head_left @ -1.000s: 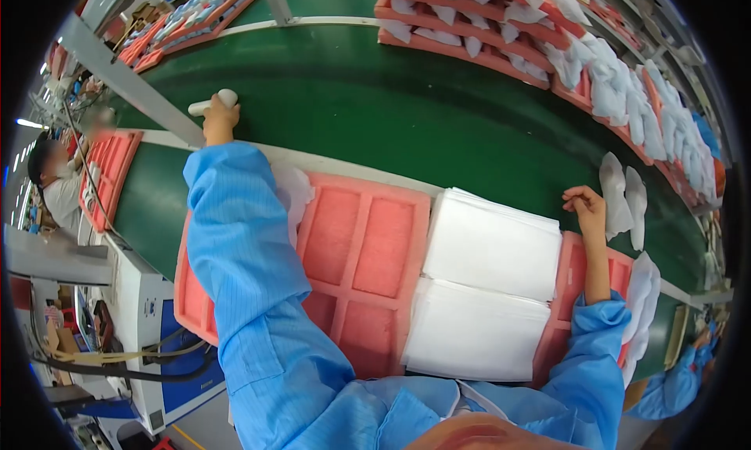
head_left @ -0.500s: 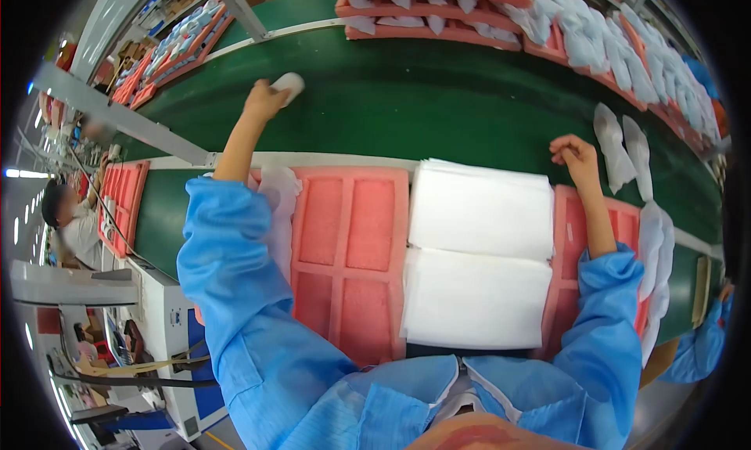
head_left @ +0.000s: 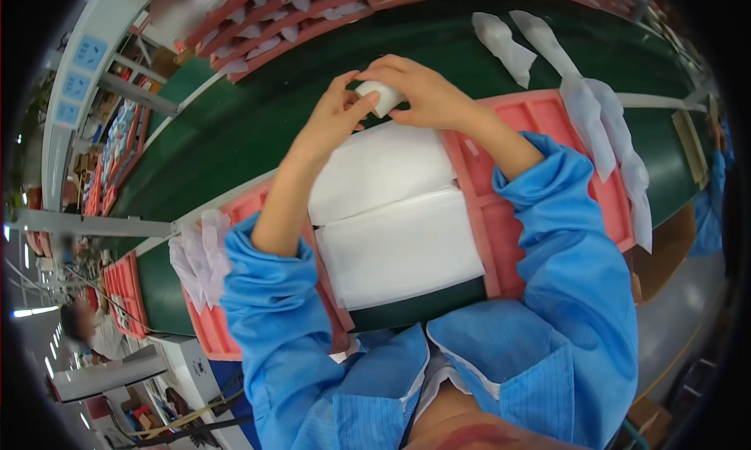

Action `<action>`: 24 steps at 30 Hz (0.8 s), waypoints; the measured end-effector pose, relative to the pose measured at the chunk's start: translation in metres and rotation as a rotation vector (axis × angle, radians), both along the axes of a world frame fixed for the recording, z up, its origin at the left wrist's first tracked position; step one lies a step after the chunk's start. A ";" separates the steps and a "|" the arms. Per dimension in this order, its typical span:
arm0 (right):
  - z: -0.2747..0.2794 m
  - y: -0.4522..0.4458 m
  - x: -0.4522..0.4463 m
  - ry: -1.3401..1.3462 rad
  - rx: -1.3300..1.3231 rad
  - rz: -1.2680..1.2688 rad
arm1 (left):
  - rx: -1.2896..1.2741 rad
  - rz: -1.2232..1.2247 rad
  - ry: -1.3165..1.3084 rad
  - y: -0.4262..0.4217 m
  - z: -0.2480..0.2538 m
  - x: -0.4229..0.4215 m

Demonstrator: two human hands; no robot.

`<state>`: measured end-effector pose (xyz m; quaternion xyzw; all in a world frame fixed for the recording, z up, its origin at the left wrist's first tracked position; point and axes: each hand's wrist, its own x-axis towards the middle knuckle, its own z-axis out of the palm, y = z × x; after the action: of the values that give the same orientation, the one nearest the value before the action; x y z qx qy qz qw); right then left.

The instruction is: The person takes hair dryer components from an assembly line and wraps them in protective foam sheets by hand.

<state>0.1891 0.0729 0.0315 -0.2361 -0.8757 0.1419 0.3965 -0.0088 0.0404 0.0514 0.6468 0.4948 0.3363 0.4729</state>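
Note:
A small white rounded object [head_left: 383, 98] is held between my two hands above the green belt. My left hand [head_left: 338, 109] grips its left side with thumb and fingers. My right hand [head_left: 418, 92] is curled round its upper right side. Just below the hands lie two stacks of white sheets, an upper one [head_left: 383, 172] and a lower one [head_left: 403, 246]. Pink compartment trays are on both sides of the stacks, one at the left [head_left: 215, 333] partly under my sleeve and one at the right [head_left: 501, 235].
Two wrapped white items [head_left: 504, 49] lie on the green belt [head_left: 289, 109] at the upper right. More wrapped pieces rest on the right tray [head_left: 598, 129] and left tray [head_left: 199, 258]. Loaded pink trays are stacked behind. A person [head_left: 102, 333] is at the far left.
My left hand has brought the white object rightward from the far left of the belt. My right hand has moved to meet it and taken hold. The view has turned to the right.

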 end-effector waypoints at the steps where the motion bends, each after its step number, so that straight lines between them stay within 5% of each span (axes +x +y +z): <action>1: 0.004 -0.001 0.003 -0.059 -0.097 -0.032 | -0.038 0.049 -0.064 -0.003 -0.006 0.011; 5: -0.011 0.029 0.018 0.116 -0.109 -0.206 | 0.401 0.431 -0.114 -0.013 -0.059 0.040; 10: -0.008 0.038 0.032 0.102 -0.285 -0.327 | 0.646 0.112 0.660 -0.057 -0.063 0.077; 17: -0.004 0.040 0.040 -0.023 -0.317 -0.329 | 0.622 0.138 0.588 -0.049 -0.074 0.072; 24: -0.004 0.049 0.049 -0.053 -0.382 -0.344 | 0.275 0.096 0.122 -0.038 -0.079 0.047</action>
<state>0.2386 0.1216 0.0273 -0.4558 -0.7900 0.2291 0.3400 0.0385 0.0028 -0.0281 0.7002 0.5023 0.3833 0.3323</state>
